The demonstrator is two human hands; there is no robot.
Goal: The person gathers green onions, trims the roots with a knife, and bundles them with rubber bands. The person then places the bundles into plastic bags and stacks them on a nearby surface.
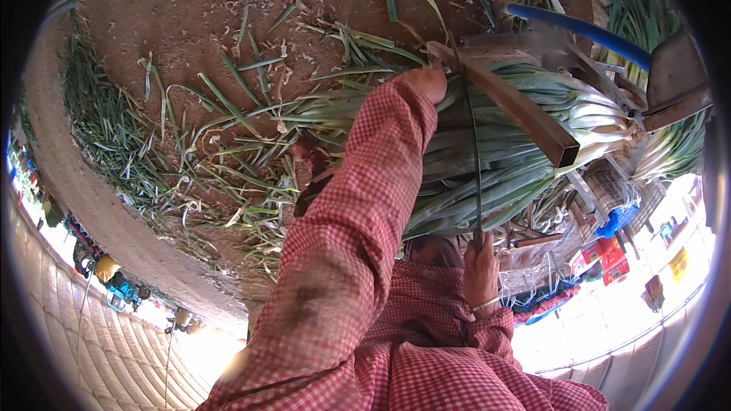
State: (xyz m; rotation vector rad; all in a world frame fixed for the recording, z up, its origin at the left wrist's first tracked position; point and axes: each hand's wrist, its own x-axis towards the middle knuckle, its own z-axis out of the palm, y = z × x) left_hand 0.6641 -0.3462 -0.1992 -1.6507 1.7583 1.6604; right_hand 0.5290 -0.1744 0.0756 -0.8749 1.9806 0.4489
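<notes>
A large bundle of green onions [514, 125] lies sideways before me, white root ends right and green leaves left. My right hand [482, 274] is closed around the near end of a long, thin blade [475, 142], which runs across the leaves. A rusty square metal bar [519, 105] slants over the bundle and crosses the blade near its far end. My left hand [427, 83] reaches across to the far side of the leaves, beside the far end of that bar. Its fingers are mostly hidden, so what it grips is unclear.
Cut leaves [245, 177] litter the dirt floor [171, 17], with a long heap of greens [108, 131] at left. Right stand a metal frame part [677, 77] and a blue curved tube [582, 28]. More onions [671, 148] lie beyond. Red boxes [605, 260] appear lower right.
</notes>
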